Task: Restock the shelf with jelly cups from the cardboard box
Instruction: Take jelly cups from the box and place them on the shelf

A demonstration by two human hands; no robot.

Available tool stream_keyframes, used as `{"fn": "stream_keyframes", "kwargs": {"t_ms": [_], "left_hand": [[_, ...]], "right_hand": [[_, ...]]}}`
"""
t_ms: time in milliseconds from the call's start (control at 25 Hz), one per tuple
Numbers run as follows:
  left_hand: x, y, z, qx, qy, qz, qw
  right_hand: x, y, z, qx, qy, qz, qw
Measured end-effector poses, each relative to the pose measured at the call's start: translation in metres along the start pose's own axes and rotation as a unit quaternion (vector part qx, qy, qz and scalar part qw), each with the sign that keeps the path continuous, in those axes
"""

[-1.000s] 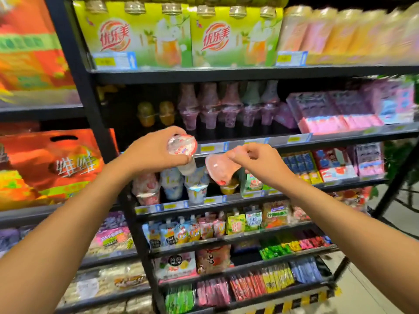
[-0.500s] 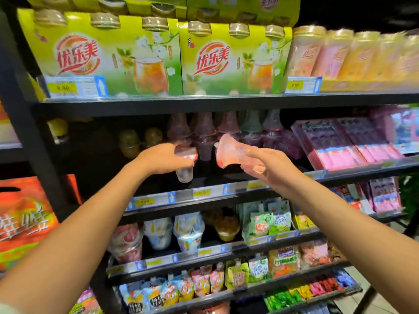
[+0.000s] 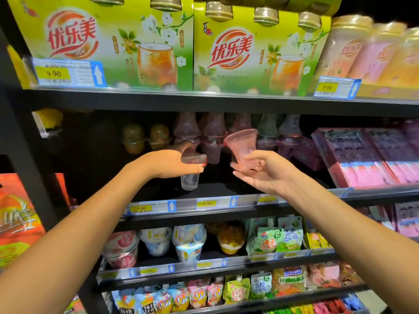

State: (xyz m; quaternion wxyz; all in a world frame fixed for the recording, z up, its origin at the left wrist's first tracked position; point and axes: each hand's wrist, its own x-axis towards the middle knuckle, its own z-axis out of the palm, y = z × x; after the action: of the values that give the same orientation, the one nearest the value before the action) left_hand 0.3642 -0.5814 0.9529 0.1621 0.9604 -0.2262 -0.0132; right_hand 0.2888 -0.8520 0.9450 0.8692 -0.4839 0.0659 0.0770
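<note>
**Pink plastic close to a crowded back row**

The left hand (image 3: pixel 167 163) grips a clear plastic jelly cup with a red-and-white foil lid (image 3: pixel 190 177) by its top. Its fingers curl round the lid, and the cup hangs upright just above the dark middle shelf (image 3: pixel 217 189). The right hand (image 3: pixel 269 177), palm up, pinches a translucent pink bell-shaped jelly cup (image 3: pixel 242 147) at its lower end between thumb and fingers. That cup is slightly tilted and clear of the shelf floor. The cardboard box is out of view.

The main risk is the row of stacked pink jelly cups (image 3: pixel 213 141) just behind both hands. The stacks look tall and narrow, so a push too deep would likely topple them. The right hand's pinch looks light on a smooth, tapered body, so the cup could slip or roll once released at a tilt. The 2 held cups are also near each other and could knock together.

Open floor lies in front of the row, between the 2 orange dome-shaped cups (image 3: pixel 147 138) and the flat pink boxes (image 3: pixel 362 155). The upper shelf's black edge (image 3: pixel 204 102) caps headroom. The price-tag strip (image 3: pixel 204 203) runs under both wrists and could catch a forearm.
</note>
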Motion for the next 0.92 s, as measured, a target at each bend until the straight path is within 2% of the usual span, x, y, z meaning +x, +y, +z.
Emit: {"fn": "stream_keyframes", "kwargs": {"t_ms": [80, 120, 240, 320, 520, 680, 800, 840, 920], "left_hand": [[-0.006, 0.001, 0.003, 0.003, 0.022, 0.015, 1.000], [-0.009, 0.001, 0.004, 0.001, 0.043, 0.027, 0.999], [-0.022, -0.002, 0.007, 0.001, 0.109, 0.074, 0.991], [-0.027, -0.007, 0.012, 0.006, 0.145, 0.099, 0.984], [-0.034, -0.012, 0.020, 0.072, 0.208, 0.153, 0.963], [-0.041, -0.014, 0.020, 0.050, 0.210, 0.144, 0.966], [-0.042, -0.016, 0.022, 0.025, 0.206, 0.132, 0.969], [-0.044, -0.016, 0.022, 0.023, 0.204, 0.147, 0.968], [-0.046, -0.019, 0.022, 0.029, 0.197, 0.181, 0.963]], "right_hand": [[0.006, -0.001, 0.002, -0.143, 0.007, -0.054, 0.988], [0.010, -0.001, 0.002, -0.230, 0.020, -0.092, 0.969], [0.019, 0.001, 0.001, -0.424, 0.015, -0.173, 0.889], [0.023, 0.006, 0.001, -0.510, 0.018, -0.176, 0.842], [0.035, 0.015, -0.003, -0.631, 0.027, -0.157, 0.759], [0.032, 0.014, -0.005, -0.679, 0.018, -0.169, 0.714], [0.017, 0.009, -0.004, -0.705, 0.026, -0.243, 0.665], [0.013, 0.010, -0.005, -0.715, 0.032, -0.290, 0.636], [0.004, 0.012, -0.009, -0.755, 0.031, -0.376, 0.537]]}}
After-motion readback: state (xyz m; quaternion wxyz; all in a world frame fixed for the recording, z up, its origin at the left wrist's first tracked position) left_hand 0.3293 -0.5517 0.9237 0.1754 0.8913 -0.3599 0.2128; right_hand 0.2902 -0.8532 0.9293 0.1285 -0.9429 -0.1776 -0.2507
